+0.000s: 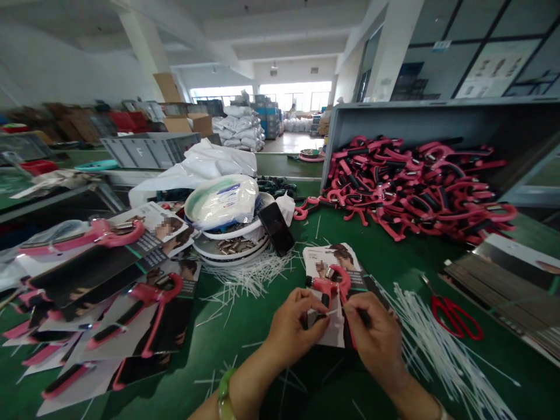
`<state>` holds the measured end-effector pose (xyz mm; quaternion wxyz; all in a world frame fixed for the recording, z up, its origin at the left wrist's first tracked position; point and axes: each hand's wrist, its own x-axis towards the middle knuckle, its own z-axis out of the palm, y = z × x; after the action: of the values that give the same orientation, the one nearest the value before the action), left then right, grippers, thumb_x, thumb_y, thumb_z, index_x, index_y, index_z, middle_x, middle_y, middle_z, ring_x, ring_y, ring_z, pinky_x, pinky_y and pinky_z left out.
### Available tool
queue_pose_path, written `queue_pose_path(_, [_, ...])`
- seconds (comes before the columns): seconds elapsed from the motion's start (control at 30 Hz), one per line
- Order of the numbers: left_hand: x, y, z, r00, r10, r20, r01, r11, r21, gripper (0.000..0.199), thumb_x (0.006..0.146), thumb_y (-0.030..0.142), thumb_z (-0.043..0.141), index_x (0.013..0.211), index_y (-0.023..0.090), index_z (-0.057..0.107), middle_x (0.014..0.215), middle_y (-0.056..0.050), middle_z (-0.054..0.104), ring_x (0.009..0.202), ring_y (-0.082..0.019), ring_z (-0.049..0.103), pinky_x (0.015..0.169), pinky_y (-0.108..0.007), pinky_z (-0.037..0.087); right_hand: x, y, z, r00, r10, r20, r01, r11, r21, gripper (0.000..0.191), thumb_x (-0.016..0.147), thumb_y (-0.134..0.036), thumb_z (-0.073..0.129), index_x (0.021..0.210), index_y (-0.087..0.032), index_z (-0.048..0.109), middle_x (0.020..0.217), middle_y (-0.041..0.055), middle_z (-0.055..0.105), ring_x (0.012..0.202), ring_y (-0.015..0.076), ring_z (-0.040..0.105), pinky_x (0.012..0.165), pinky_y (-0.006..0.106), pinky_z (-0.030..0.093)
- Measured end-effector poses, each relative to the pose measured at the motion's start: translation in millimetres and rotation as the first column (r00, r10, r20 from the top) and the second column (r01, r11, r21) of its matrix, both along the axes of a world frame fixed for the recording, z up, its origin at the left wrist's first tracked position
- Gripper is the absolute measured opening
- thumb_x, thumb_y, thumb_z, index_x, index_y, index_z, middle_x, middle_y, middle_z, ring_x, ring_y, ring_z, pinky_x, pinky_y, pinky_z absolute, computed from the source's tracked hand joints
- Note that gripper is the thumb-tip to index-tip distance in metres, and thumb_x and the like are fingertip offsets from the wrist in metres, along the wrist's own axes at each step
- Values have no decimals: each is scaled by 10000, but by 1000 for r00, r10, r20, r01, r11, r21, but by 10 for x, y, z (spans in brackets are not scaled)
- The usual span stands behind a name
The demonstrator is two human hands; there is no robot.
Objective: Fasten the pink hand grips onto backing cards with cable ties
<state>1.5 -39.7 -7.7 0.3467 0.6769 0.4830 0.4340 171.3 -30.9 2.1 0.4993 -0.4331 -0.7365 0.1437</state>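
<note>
A pink tool with black grips and a curved hook-like end [335, 281] lies on a stack of printed cards [317, 261] in front of me. My left hand [295, 324] is closed in a pinch at the tool's left handle, on a thin white cable tie [333, 312]. Opposite it, my right hand [376, 332] pinches at the right handle, where the tie runs toward its fingertips. The fingers partly cover the handles and the tie's ends.
At right are loose cable ties [431, 338], red-handled scissors [455, 315] and stacked cards [503, 291]. A grey crate [446, 111] spills pink tools. Stacked trays [231, 256] hold metal parts, with a phone [276, 228] against them. Carded tools [131, 309] pile up at left.
</note>
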Motion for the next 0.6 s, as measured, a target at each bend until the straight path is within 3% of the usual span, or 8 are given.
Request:
queue_pose_path(0.13, [-33, -65, -28, 998, -31, -48, 32, 999, 19, 322, 733, 225, 641, 1052, 212, 601, 1014, -68, 541, 863, -152, 541, 650, -223, 462, 14, 39, -6, 997, 72, -12, -73, 993, -88, 126, 897, -233, 435, 803, -217, 517, 899, 49, 611, 856, 175, 564, 746, 298, 437])
queue_pose_path(0.2, [-33, -85, -46, 996, 5, -92, -2, 1000, 27, 324, 760, 253, 617, 1077, 194, 585, 952, -65, 563, 777, -139, 546, 611, -223, 454, 30, 45, 18, 987, 163, 6, -161, 981, -112, 138, 905, -220, 415, 818, -216, 521, 954, 51, 615, 910, 172, 563, 782, 295, 434])
queue_pose_path(0.37, [-91, -19, -127, 966, 182, -183, -179, 983, 34, 188, 822, 306, 550, 895, 161, 644, 765, -36, 583, 633, -123, 534, 585, -239, 433, 85, -45, -8, 945, 289, 152, -279, 957, -82, 171, 896, -175, 403, 778, -216, 519, 672, -8, 553, 654, 130, 538, 634, 261, 415])
queue_pose_path(0.5, [-219, 96, -195, 942, 299, -150, -298, 954, 33, 232, 816, 347, 565, 927, 166, 658, 773, -31, 590, 580, -106, 513, 566, -238, 431, 199, -86, -105, 928, 259, 268, -241, 966, -98, 201, 884, -178, 407, 698, -210, 475, 609, -16, 521, 584, 123, 505, 566, 255, 393])
queue_pose_path(0.6, [-243, 123, -232, 951, 280, -131, -275, 960, 58, 238, 813, 336, 574, 965, 176, 666, 750, -23, 582, 615, -113, 519, 594, -240, 439, 258, -22, -77, 961, 119, 251, -82, 985, -155, 109, 890, -259, 436, 858, -203, 525, 679, -3, 558, 594, 124, 520, 564, 252, 420])
